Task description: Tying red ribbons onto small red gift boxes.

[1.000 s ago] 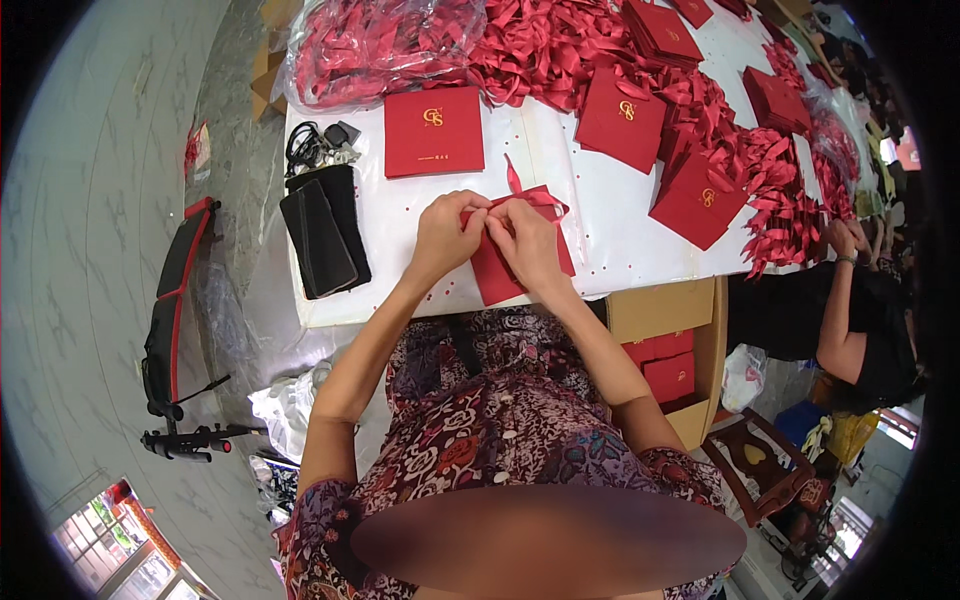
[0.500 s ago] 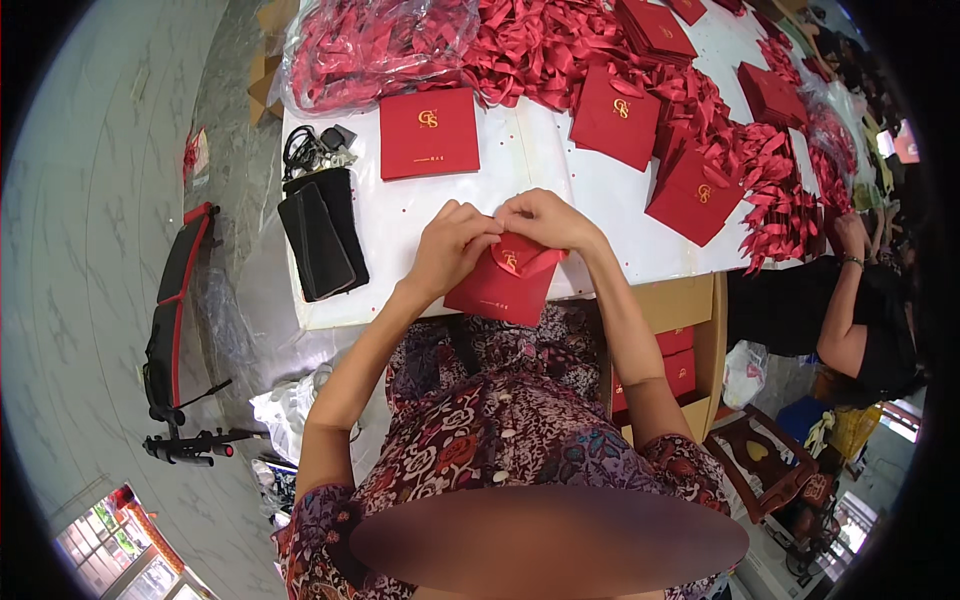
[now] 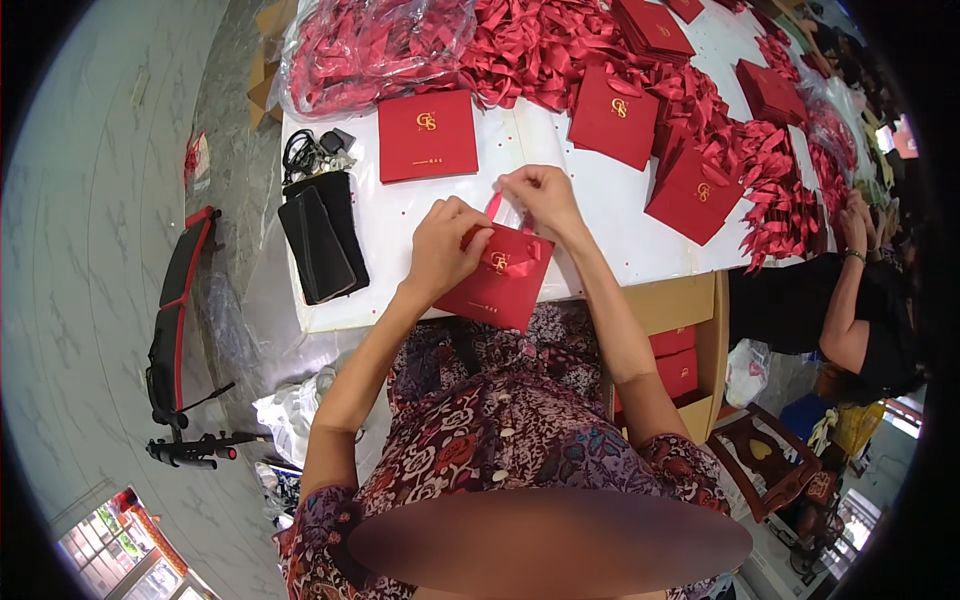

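A small red paper gift bag with a gold emblem lies tilted at the table's near edge, before my body. My left hand is closed on its upper left edge, thumb on the front. Beyond the bag, my right hand pinches a red ribbon that rises from the bag's top edge. Another length of ribbon hangs across the bag's front. Farther off on the table lies a flat stack of similar red bags.
Red ribbons are heaped along the far side, partly under plastic. More bag stacks lie to the right. A black phone-like case and cables sit at left. An open carton stands by my right arm; a co-worker's arm shows beyond.
My right hand has moved up and away from the bag, drawing the ribbon into a raised loop. My left hand and the bag have shifted slightly left.
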`<state>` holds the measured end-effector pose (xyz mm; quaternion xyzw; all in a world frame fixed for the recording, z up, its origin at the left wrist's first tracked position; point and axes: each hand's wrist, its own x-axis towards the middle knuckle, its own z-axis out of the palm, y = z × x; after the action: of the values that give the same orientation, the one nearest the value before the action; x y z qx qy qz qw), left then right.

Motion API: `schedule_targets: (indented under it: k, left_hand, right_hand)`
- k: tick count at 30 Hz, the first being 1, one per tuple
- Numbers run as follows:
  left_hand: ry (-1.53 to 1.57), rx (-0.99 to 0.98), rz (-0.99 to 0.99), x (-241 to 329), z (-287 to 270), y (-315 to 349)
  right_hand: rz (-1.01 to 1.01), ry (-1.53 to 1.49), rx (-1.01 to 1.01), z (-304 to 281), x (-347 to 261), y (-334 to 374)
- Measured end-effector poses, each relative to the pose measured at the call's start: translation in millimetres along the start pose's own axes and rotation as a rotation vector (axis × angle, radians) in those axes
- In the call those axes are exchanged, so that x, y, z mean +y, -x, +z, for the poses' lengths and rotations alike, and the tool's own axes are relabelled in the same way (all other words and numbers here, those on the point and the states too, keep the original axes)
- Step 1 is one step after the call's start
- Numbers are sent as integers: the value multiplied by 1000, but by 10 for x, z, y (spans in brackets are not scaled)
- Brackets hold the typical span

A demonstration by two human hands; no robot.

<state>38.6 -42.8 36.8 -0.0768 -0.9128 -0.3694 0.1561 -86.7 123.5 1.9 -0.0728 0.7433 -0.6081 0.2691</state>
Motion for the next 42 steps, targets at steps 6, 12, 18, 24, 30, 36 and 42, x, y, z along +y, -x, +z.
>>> schedule_targets:
  k: [6, 12, 18, 24, 30, 36, 42]
  left_hand:
    - [42, 121, -156, -211, 89, 21]
    - [-121, 150, -144, -196, 279, -222]
    - [-155, 78, -230, -242, 488, -252]
    - [291, 139, -419, -133, 475, -263]
    - [325, 108, -327, -204, 394, -233]
    - [442, 261, -393, -260, 164, 56]
    - [1105, 96, -686, -110, 21, 249]
  right_hand:
    - [-166, 663, 247, -330, -137, 193]
    - [-75, 825, 158, -160, -134, 304]
    - [-227, 460, 204, -50, 55, 262]
    - [-121, 48, 81, 61, 77, 243]
    - [-120, -170, -98, -12, 31, 262]
    - [-117, -265, 120, -148, 32, 237]
    - [40, -630, 251, 10, 115, 152]
